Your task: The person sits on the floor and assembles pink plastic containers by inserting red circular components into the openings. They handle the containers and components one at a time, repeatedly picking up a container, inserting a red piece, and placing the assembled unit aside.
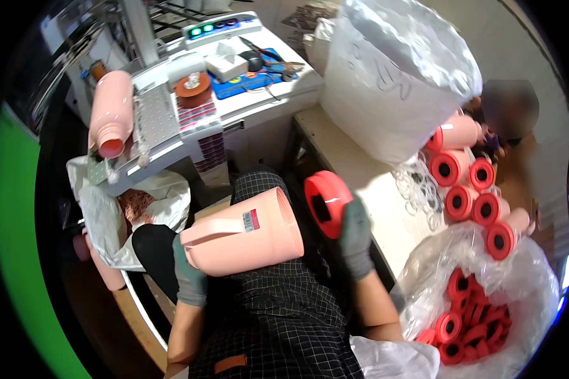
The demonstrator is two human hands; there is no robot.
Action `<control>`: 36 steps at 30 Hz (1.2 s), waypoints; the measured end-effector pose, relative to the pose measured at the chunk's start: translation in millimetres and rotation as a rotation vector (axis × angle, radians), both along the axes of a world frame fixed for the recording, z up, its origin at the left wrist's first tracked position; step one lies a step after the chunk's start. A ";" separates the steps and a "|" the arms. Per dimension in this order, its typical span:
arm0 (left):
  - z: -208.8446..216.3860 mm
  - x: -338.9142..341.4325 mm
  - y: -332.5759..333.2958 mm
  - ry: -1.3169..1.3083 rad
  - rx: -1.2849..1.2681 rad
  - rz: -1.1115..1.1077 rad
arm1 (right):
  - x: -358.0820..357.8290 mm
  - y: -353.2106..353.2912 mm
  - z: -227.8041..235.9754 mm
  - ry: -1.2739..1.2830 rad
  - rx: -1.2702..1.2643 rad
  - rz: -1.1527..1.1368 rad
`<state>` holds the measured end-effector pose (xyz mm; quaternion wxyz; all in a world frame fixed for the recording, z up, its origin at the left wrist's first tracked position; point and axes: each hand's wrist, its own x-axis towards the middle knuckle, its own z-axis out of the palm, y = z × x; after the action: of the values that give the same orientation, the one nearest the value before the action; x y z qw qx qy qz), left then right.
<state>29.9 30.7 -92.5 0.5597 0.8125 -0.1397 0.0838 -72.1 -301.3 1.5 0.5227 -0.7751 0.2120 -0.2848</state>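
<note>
Closest to me, above a checked apron [272,316], a seated person's left hand [189,276] holds a pink jug [259,237] sideways by its base; the right hand [356,237], well apart, clasps a red lid [341,197] near the jug's mouth. Held at one end, the jug could tip and fall. Farther off, a pink bottle [112,101] lies beside a metal plate [160,112]; a bump there might set it rolling
</note>
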 end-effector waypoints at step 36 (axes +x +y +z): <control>138.7 -7.3 -59.8 -0.651 0.088 -0.596 | -62.5 -81.9 -42.0 -0.043 -0.241 -0.086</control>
<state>22.6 -29.1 46.2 0.4513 0.6910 -0.5402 0.1643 -134.6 -383.2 -40.5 0.4173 -0.8162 0.1978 -0.3472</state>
